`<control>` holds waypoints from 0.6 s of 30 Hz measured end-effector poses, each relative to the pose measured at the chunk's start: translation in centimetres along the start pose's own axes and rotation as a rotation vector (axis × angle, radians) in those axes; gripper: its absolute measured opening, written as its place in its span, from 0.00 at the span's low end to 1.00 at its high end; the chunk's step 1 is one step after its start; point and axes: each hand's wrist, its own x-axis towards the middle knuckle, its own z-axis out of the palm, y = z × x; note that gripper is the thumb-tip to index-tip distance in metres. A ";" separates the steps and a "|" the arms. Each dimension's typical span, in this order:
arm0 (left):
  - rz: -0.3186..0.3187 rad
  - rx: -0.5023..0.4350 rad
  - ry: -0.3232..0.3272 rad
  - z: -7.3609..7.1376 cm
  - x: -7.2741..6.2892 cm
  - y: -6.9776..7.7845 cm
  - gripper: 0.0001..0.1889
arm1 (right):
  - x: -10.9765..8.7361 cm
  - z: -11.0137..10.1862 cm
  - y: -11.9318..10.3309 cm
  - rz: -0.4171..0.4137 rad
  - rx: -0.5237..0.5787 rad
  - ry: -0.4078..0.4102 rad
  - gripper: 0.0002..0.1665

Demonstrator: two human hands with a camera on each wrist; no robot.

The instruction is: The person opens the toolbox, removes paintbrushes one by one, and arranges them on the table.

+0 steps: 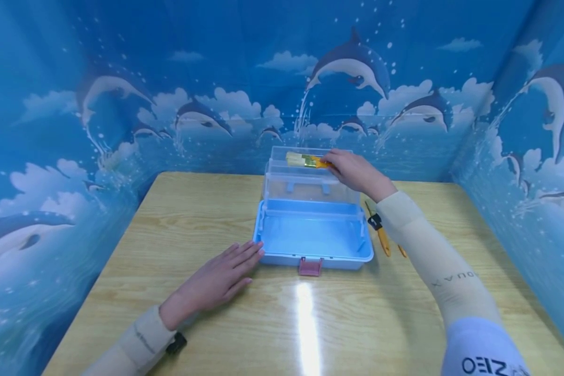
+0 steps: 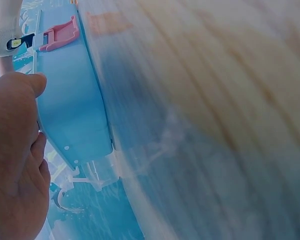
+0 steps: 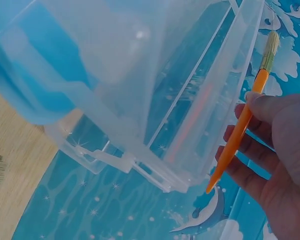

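A blue plastic box point(image 1: 310, 235) stands open on the table, its pink latch point(image 1: 310, 267) facing front. Clear trays or lid panels point(image 1: 305, 188) rise behind its base. My right hand point(image 1: 354, 169) pinches a flat paintbrush point(image 1: 305, 160) by its orange handle, thumb on top, close over the top clear panel. In the right wrist view the brush's pale bristles point(image 3: 271, 44) point away from the panel. My left hand point(image 1: 218, 277) lies with fingers fairly straight, fingertips right at the box's front left corner. In the left wrist view its thumb point(image 2: 37, 84) overlaps the blue wall.
Right of the box, partly behind my right sleeve, lie an orange-handled tool point(image 1: 383, 241) and another orange handle point(image 1: 402, 251). The wooden table point(image 1: 192, 219) is bordered by a dolphin-print backdrop point(image 1: 239, 52) at the back and sides.
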 end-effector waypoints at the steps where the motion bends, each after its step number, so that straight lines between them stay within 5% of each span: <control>1: 0.000 0.000 0.000 0.0 0.0 0.0 0.34 | 0.0 0.0 -0.1 -0.003 -0.009 0.004 0.19; 18: -0.001 -0.004 -0.003 -0.1 0.0 0.1 0.33 | -1.3 0.5 -0.3 -0.024 -0.044 0.078 0.19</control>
